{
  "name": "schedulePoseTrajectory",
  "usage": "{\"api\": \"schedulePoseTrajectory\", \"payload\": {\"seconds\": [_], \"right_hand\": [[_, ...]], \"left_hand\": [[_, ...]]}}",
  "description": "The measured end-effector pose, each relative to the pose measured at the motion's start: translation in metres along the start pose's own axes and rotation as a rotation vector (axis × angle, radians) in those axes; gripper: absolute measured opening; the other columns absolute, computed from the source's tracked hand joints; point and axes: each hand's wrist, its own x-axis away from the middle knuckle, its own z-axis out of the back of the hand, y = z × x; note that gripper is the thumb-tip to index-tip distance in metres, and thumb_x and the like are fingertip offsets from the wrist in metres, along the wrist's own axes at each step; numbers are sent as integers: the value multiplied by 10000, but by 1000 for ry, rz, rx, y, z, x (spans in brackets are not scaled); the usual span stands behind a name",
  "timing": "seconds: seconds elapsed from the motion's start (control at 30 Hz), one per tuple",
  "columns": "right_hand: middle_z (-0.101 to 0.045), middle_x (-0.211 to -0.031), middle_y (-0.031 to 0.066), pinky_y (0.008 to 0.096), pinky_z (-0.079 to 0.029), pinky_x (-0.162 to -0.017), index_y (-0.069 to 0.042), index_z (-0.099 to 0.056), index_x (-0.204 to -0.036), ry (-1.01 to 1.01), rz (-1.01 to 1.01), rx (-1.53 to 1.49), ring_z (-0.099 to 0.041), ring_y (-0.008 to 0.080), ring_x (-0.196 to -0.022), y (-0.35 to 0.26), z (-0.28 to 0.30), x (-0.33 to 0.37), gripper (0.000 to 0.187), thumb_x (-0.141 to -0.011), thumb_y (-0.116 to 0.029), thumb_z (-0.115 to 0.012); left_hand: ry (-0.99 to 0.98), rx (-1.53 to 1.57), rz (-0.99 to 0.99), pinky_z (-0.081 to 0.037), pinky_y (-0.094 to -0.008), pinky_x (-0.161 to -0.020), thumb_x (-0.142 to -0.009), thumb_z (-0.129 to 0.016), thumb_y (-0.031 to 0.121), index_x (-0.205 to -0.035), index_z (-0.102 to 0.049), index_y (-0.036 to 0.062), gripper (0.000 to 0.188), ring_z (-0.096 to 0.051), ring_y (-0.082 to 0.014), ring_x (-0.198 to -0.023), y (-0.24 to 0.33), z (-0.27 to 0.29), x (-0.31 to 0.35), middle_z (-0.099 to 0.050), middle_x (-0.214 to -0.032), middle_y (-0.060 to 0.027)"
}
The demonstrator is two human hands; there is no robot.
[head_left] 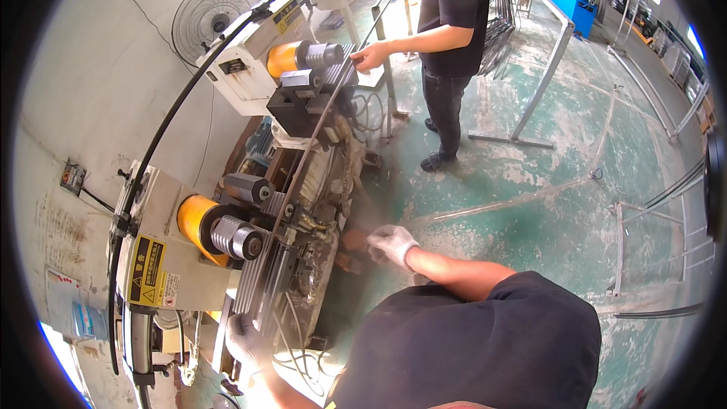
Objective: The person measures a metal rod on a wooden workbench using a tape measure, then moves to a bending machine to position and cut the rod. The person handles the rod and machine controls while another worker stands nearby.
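Note:
My left hand (pixel 248 342), in a pale glove, is at the near end of the machine. Its fingers are closed around the near end of a long thin metal bar (pixel 305 153), which runs along the machine's front toward a co-worker's hand (pixel 369 57). Out to the front of the machine is my right hand (pixel 392 245), also in a pale glove, its fingers curled together. Just beyond its fingertips are blurred brownish parts (pixel 354 240); whether the hand grips anything is hidden. Beside the bar sit a ridged metal roller (pixel 236 237) and an orange cylinder (pixel 201 223).
A second machine head with an orange cylinder (pixel 285 59) stands farther along. The co-worker (pixel 454 23) stands at its front. A wall fan (pixel 218 21), a black hose (pixel 170 117), hanging cables (pixel 295 333) and a metal frame (pixel 547 79) surround the work area.

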Motion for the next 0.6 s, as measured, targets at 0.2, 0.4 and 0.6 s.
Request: {"api": "schedulePoseTrajectory", "payload": {"seconds": [0.2, 0.4, 0.6], "right_hand": [[-776, -952, 113, 379, -638, -657, -7, -709, -1212, -6, -10, 10, -748, 218, -745, 18, 0, -8, 312, -1064, -280, -743], [-772, -940, 114, 376, -637, -635, -4, -710, -1211, -23, -33, 10, -745, 219, -727, 19, -12, -9, 302, -1059, -262, -749], [-787, -975, 135, 382, -654, -665, 10, -710, -1258, -37, -54, 28, -768, 238, -761, 20, -21, -11, 335, -1059, -257, -753]], "left_hand": [[39, -1, 18, -558, -399, -780, -1060, -684, 124, -1003, -711, -48, 183, -692, -252, -811, -12, 4, 3, -738, -874, -170], [49, 76, 148, -555, -402, -778, -1075, -666, 137, -1011, -711, -32, 187, -676, -234, -810, -23, 8, 15, -742, -882, -146], [10, 99, 209, -542, -430, -731, -1064, -638, 159, -996, -725, -12, 203, -664, -248, -754, -6, 17, 21, -737, -864, -134]]}}
